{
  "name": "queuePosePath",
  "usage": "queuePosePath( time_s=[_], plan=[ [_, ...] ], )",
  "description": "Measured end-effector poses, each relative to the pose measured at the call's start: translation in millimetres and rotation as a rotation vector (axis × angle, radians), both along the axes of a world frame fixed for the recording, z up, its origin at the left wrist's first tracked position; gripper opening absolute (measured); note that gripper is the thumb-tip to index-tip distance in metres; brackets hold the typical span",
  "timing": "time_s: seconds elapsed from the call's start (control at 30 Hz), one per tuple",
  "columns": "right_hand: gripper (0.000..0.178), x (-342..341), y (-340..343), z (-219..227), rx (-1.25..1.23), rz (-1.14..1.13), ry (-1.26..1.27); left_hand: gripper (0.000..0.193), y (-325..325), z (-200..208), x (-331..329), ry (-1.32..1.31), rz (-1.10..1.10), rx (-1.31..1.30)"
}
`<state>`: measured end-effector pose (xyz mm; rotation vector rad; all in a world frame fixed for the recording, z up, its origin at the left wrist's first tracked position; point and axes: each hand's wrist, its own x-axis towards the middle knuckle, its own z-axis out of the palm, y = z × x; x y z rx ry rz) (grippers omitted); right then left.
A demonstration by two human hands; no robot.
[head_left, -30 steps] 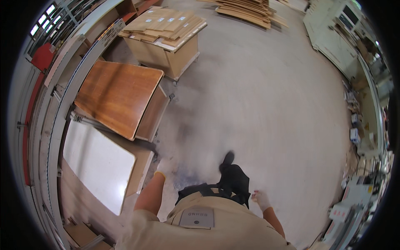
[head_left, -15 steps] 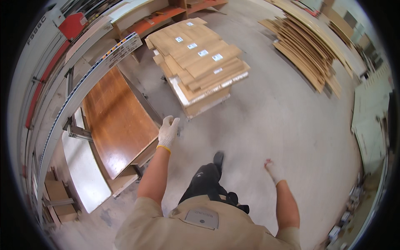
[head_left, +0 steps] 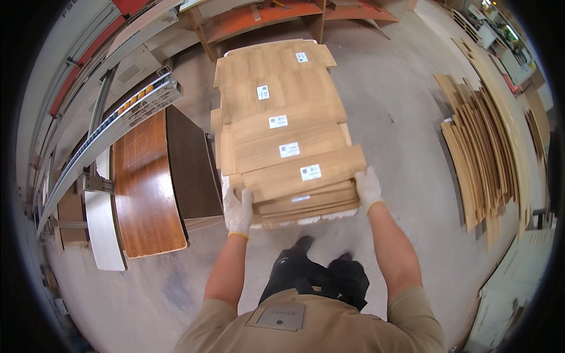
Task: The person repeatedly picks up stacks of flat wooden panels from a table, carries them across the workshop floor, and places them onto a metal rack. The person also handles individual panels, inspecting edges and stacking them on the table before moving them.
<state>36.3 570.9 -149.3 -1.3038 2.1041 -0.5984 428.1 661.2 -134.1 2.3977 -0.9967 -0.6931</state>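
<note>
Your left hand [head_left: 238,212] and your right hand [head_left: 368,185], both in pale gloves with yellow cuffs, are set wide apart in the head view, one at each end of the nearest wood board [head_left: 341,166]. That board lies between them on the near side of the pile, slanting up toward your right hand, with a white label [head_left: 311,172] on its upper face. Your right fingers meet the board's right end, and your left thumb and fingers are at its near left corner; you cannot tell from here how firmly either hand is closed, since the fingertips are partly hidden. Just below the board, between your hands, the edges of more boards [head_left: 318,203] show. Beyond your hands, the stack of wood boards [head_left: 282,88] reaches away from you in overlapping rows, several with labels of their own. To the left of your left hand stand a glossy brown tabletop [head_left: 144,194] and, farther out, a white panel [head_left: 101,229], with a metal roller rail [head_left: 120,123] slanting above them. Well to the right of your right hand, long planks [head_left: 479,165] lie piled on the floor [head_left: 406,129]. Far ahead of both hands is an orange shelf [head_left: 259,23].
</note>
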Motion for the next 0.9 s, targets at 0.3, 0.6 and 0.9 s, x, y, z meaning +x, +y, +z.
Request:
queuePosePath(
  time_s=[0.3, 0.6, 0.9],
  plan=[
    [0.044, -59.8, 8.9, -7.6, 0.012, 0.824, -0.06, 0.077, -44.8, -15.9, -49.4, -0.222, 0.77, -0.222],
    [0.048, -257.5, -143.6, 40.7, 0.395, 1.332, 0.034, 0.077, -45.5, -25.4, -229.9, 0.213, 1.154, -0.392],
    [0.037, -178.4, -441.0, 75.0, 0.084, 1.312, 0.049, 0.065, -62.0, -59.2, -274.3, 0.023, 1.351, -0.401]
  ],
)
